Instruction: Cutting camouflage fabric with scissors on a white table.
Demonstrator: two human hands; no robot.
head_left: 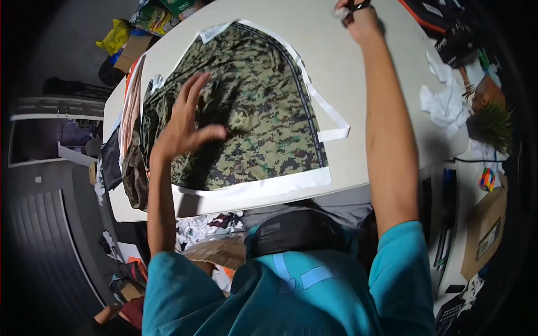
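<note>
A camouflage fabric piece in green, brown and black lies spread on the white table. White strips run along its near edge and parts of its sides, and one loose end sticks out to the right. My left hand hovers over the left part of the fabric, fingers spread, holding nothing. At the far edge of the table, my right hand is closed around black-handled scissors, which the top of the picture partly cuts off.
Folded cloths hang over the table's left side. Crumpled white material, a spiky green plant and a black box stand along the right. A cardboard box is at the lower right. Scraps lie below the near edge.
</note>
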